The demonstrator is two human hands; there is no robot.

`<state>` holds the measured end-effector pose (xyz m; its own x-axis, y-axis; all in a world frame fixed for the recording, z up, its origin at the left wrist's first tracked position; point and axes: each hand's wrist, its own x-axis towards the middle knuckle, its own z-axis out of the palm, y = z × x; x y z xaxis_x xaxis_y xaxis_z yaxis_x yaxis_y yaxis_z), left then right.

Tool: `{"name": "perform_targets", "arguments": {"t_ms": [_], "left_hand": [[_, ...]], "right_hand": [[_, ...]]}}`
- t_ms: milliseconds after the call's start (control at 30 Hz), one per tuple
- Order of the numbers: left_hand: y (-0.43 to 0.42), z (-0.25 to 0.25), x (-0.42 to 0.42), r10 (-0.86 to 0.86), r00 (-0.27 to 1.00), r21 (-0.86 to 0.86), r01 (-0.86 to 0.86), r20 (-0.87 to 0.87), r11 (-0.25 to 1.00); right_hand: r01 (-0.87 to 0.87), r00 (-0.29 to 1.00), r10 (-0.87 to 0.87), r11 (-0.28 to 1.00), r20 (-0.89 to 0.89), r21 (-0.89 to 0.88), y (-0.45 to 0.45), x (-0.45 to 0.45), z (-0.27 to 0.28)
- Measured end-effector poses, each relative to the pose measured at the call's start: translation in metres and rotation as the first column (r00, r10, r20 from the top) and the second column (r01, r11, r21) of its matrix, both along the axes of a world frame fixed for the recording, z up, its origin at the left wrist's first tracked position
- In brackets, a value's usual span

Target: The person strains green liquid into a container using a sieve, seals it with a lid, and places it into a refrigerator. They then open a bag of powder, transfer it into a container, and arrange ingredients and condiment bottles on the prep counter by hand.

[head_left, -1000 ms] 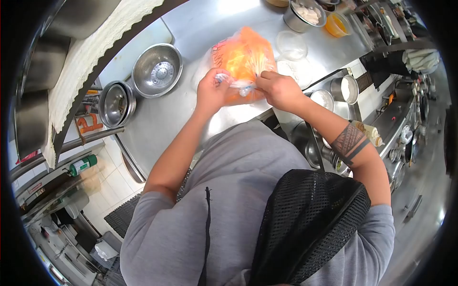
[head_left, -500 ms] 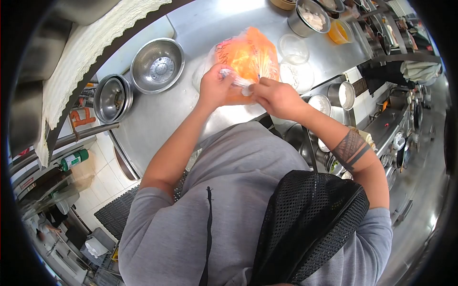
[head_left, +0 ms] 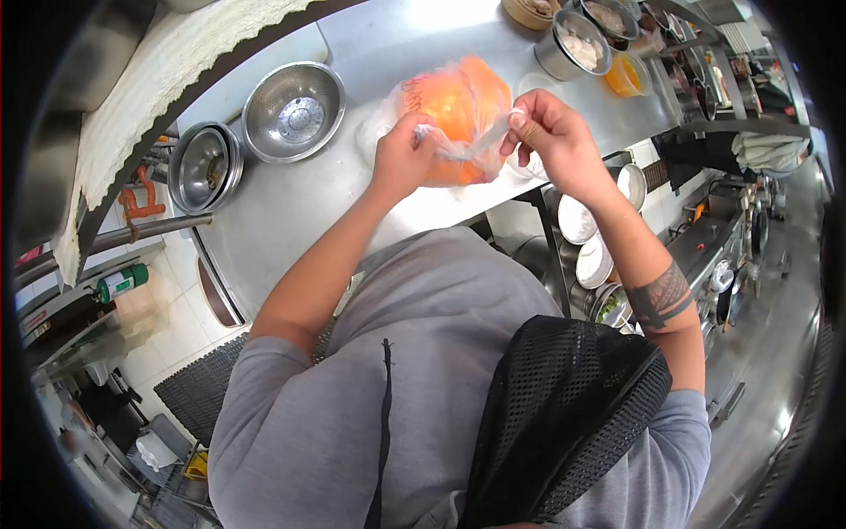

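A clear plastic bag (head_left: 458, 101) with orange contents and reddish writing on its side rests on the steel counter (head_left: 300, 212). My left hand (head_left: 404, 157) pinches the twisted plastic at the left of the bag's near side. Between my hands a strip of the plastic is pulled taut. My right hand (head_left: 553, 141) grips the other end between thumb and fingertips, to the right of the bag and a little higher. Partly behind that hand lie round clear lids (head_left: 536, 83).
A perforated steel bowl (head_left: 293, 112) and stacked bowls (head_left: 204, 167) stand on the left. At the back right are a pot of pale pieces (head_left: 573, 48), a tub of orange liquid (head_left: 627, 75) and a bamboo steamer (head_left: 530, 11). More containers sit below the counter's right edge.
My right hand has moved away from my left, right and slightly up, stretching the plastic between them. My left hand keeps its pinch. The view has shifted slightly.
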<state>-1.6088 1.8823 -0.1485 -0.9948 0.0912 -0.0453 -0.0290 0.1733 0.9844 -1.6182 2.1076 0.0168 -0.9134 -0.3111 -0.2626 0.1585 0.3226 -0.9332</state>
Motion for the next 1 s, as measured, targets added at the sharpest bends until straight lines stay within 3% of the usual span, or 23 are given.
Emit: {"name": "perform_targets", "arguments": {"t_ms": [67,167,200,233,267,367,500,700,767,800,833,867,933,1000], "left_hand": [[0.001,0.012,-0.003,-0.014,0.999,0.161,0.009,0.031,0.987],[-0.002,0.031,0.012,-0.065,0.995,0.064,0.070,-0.079,0.996],[-0.004,0.034,0.017,-0.083,0.990,0.030,0.086,-0.112,0.996],[-0.011,0.033,0.019,-0.275,0.917,-0.289,0.191,-0.288,0.938],[-0.017,0.031,0.020,-0.493,0.783,-0.592,0.205,-0.378,0.779],[-0.021,0.024,0.015,-0.524,0.800,-0.610,0.266,-0.292,0.747],[-0.049,0.052,0.012,-0.456,0.758,-0.511,0.190,-0.466,0.838],[-0.117,0.064,0.025,-0.481,0.807,-0.779,0.041,-0.343,0.625],[-0.115,0.075,0.032,-0.456,0.833,-0.827,-0.004,-0.314,0.562],[-0.087,0.085,0.034,-0.501,0.772,-0.685,0.119,-0.392,0.719],[-0.056,0.093,0.039,-0.509,0.717,-0.511,0.244,-0.477,0.824],[-0.039,0.089,0.042,-0.531,0.722,-0.515,0.279,-0.444,0.811],[-0.032,0.069,0.045,-0.546,0.730,-0.515,0.308,-0.412,0.800],[-0.036,0.059,0.043,-0.683,0.716,-0.721,0.396,-0.145,0.569]], "right_hand": [[0.012,0.999,-0.014,0.998,-0.029,-0.054,0.004,-0.001,-0.002],[0.050,0.995,-0.063,0.986,-0.075,-0.162,0.016,-0.002,-0.013],[0.017,0.988,-0.008,0.998,-0.157,0.059,0.022,-0.002,-0.024],[-0.002,0.972,0.066,0.961,-0.224,0.278,0.028,-0.001,-0.033],[-0.068,0.937,0.199,0.910,-0.289,0.408,0.031,0.002,-0.041],[-0.217,0.730,0.510,0.804,-0.454,0.554,0.030,0.009,-0.065],[-0.167,0.734,0.541,0.730,-0.411,0.663,0.023,0.014,-0.061],[-0.196,0.725,0.596,0.658,-0.344,0.727,0.023,0.017,-0.065],[-0.241,0.585,0.579,0.793,-0.568,0.560,0.014,0.021,-0.064],[-0.249,0.583,0.582,0.792,-0.567,0.557,0.011,0.023,-0.068],[-0.303,0.589,0.665,0.709,-0.460,0.637,0.005,0.025,-0.075],[-0.345,0.592,0.729,0.616,-0.345,0.708,0.003,0.025,-0.078],[-0.377,0.580,0.750,0.594,-0.318,0.711,0.007,0.020,-0.073],[-0.401,0.574,0.764,0.575,-0.293,0.713,0.009,0.015,-0.065]]}}
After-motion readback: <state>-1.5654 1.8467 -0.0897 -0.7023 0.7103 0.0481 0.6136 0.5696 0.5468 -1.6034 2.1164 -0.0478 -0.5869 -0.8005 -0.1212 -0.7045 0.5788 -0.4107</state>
